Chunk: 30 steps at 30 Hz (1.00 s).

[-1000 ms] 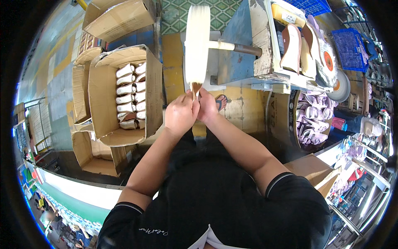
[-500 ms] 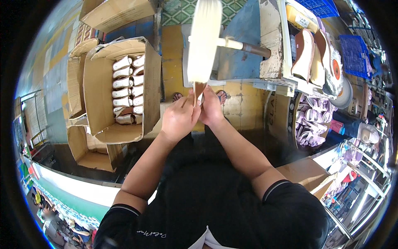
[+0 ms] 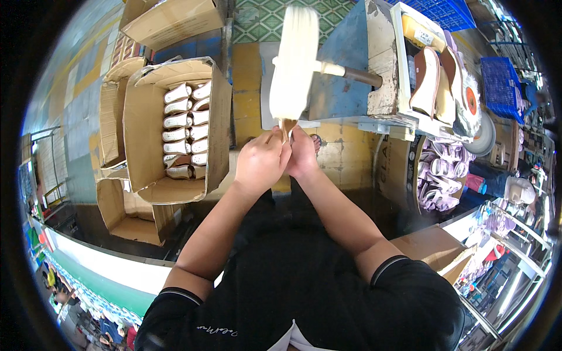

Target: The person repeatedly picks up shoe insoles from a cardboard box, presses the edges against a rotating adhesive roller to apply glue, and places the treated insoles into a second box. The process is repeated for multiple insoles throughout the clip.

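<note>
Upper middle, the buffing wheel is cream-white. The piece at it looks tan, perhaps. Top-centre floor tiles are green-patterned.

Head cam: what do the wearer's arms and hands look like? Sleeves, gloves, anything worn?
Both hands, left hand and right hand, are bare: no gloves, and no rings or watch that I can make out. The forearms are bare too. A black short-sleeved shirt ends above the elbows, each cuff edged with a thin pale stripe. Small pale lettering runs low on the shirt's front.
</note>
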Each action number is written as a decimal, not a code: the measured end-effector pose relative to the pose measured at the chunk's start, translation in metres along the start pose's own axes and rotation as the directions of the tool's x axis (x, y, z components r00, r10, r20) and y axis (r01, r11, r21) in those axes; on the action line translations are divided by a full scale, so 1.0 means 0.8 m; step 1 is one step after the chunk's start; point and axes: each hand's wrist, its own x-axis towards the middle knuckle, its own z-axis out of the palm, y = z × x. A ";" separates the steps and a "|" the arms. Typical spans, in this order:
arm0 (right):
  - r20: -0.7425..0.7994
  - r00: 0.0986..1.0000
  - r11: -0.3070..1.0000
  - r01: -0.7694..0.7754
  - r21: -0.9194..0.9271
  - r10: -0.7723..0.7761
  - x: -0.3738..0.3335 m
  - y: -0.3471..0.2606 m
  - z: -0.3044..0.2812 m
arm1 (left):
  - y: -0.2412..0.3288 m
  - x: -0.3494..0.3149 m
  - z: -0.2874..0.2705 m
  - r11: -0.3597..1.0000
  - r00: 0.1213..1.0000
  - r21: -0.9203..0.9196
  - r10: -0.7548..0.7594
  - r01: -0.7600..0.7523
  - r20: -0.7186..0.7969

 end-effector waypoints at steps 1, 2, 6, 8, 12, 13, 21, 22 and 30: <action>0.020 1.000 1.000 0.002 0.008 -0.003 0.001 0.000 0.000 | 0.000 0.004 0.000 0.999 0.999 0.013 -0.030 0.029 0.036; -0.044 0.999 1.000 -0.004 -0.004 0.004 0.000 -0.001 0.002 | 0.002 0.006 0.000 0.998 0.994 0.024 -0.064 0.062 0.083; -0.056 0.996 0.998 0.063 0.006 -0.063 -0.013 -0.009 0.014 | 0.008 0.014 0.000 0.999 0.999 -0.035 -0.018 0.020 0.039; 0.014 0.997 0.997 0.072 0.025 -0.073 -0.021 -0.015 0.019 | 0.013 0.015 0.000 0.999 0.999 -0.040 -0.033 0.035 0.034; -0.110 0.994 0.999 0.017 -0.038 -0.021 -0.011 -0.025 0.030 | 0.016 0.025 0.001 0.995 0.994 0.017 -0.097 0.096 0.053; -0.109 0.994 0.999 0.027 -0.047 -0.032 -0.012 -0.026 0.032 | 0.018 0.027 -0.001 0.997 0.996 0.011 -0.079 0.079 0.032; 0.046 0.973 0.928 0.228 -0.293 -0.225 -0.115 -0.031 0.081 | 0.054 -0.038 -0.059 0.992 0.990 0.014 0.129 -0.129 -0.056; 0.131 0.965 0.910 0.259 -0.325 -0.228 -0.131 -0.036 0.086 | 0.057 -0.049 -0.066 0.983 0.976 0.001 0.184 -0.185 -0.113; 0.531 0.815 0.810 0.464 -0.359 -0.232 -0.186 -0.024 0.114 | 0.068 -0.105 -0.110 0.923 0.889 0.005 0.371 -0.384 -0.268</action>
